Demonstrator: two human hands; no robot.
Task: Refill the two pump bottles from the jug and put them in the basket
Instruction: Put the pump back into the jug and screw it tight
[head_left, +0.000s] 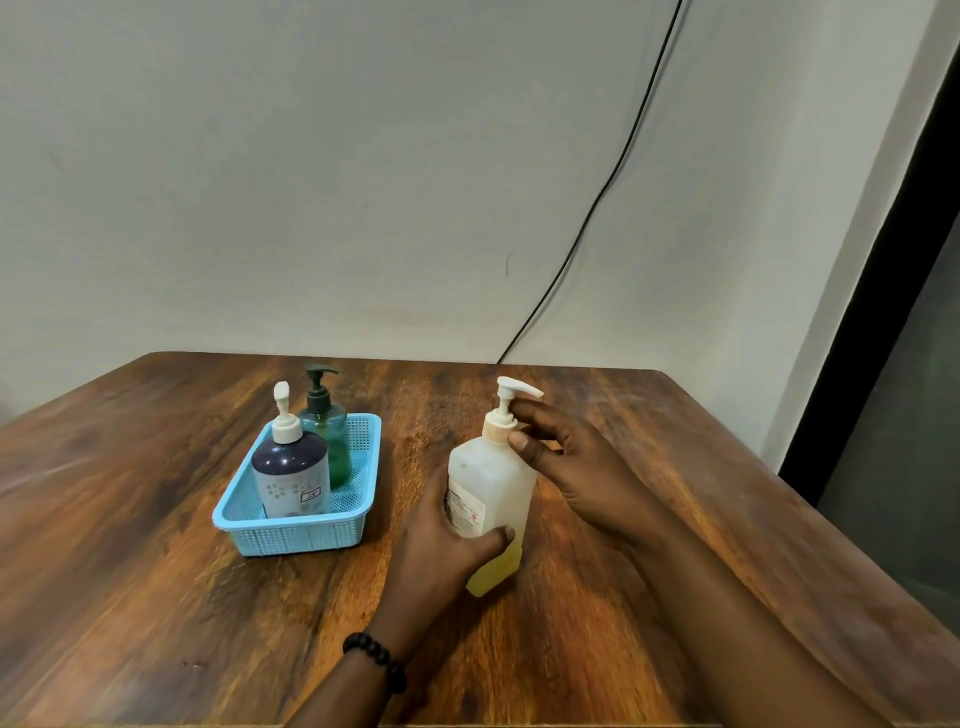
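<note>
The right hand (566, 457) pinches the collar of the white plastic pump jug (491, 488), and the left hand (447, 540) grips its body. Left of the jug, the dark purple pump bottle (291, 467) and green glass pump bottle (330, 436) stand in the blue plastic basket (296, 535). This looks like opening the jug; next, twist the top off while holding it steady.

Basket (332, 540) sits on the table (156, 597), to my left of centre. Two pump bottles stand upright in it: the one with the label (291, 475) nearer me, the other pump bottle (326, 421) behind it, toward the far wall. The jug (491, 488) stands on the table to the right of the basket, apart from it. My left hand (441, 540) grips its near-left side; my right hand (566, 457) is at its neck from the right. A cable (597, 202) runs down the wall behind the table.
</note>
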